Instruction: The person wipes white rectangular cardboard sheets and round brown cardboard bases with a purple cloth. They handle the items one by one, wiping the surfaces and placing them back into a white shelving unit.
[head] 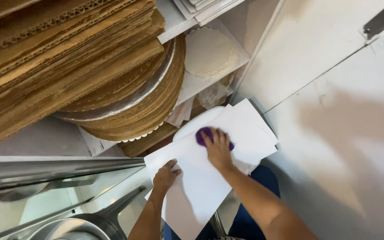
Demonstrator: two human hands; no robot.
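Paper (209, 178), a flat white sheet running lengthwise from near the body toward the shelf (209, 82), is pinched at its near-left edge by the left hand (165, 175), while the right hand (217, 149) presses a purple pad (203, 135) at its far end.

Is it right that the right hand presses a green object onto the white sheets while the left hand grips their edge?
Not quite: the head view shows the object under the right hand is purple, not green. The left hand does grip the white sheets at their edge.
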